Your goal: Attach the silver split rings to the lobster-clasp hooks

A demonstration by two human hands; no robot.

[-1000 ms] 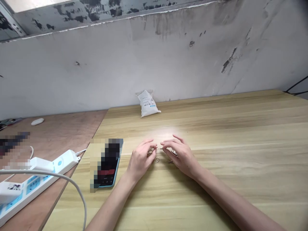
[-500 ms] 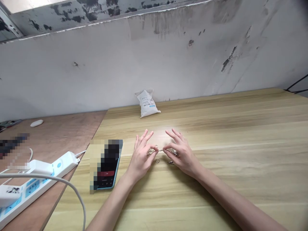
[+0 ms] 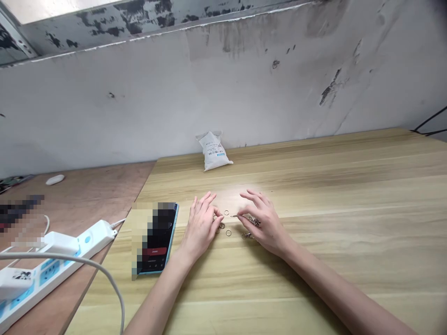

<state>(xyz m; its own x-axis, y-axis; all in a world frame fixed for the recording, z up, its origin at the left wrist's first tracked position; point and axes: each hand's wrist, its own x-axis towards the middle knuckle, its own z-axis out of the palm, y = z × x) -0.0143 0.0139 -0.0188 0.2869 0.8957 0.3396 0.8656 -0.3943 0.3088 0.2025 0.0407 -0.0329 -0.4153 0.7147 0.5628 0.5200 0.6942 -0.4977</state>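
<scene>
My right hand (image 3: 261, 221) pinches a small, thin metal clasp (image 3: 233, 216) between thumb and forefinger, its tip pointing left; the other fingers are raised. Beneath that hand lie more shiny metal clasps (image 3: 247, 235), partly covered by the palm and fingers. Facing it, my left hand (image 3: 200, 225) has its thumb and forefinger brought together among several small metal rings; what is between the tips is hidden. One metal ring (image 3: 228, 233) lies in the gap between the hands, and another ring (image 3: 226, 212) sits farther back. Some rings are partly covered by the left fingers.
A phone (image 3: 159, 246) lies left of my left forearm. Against the wall stands a white plastic packet (image 3: 213, 153) with a printed label. On the brown table at left is a white power strip (image 3: 87, 237) with plugs, and a cable (image 3: 104, 274) arches across the front.
My left hand has drawn back to the left, away from the metal clasp that both hands were touching. My right hand stays nearly in place, still pinching it. More rings show now.
</scene>
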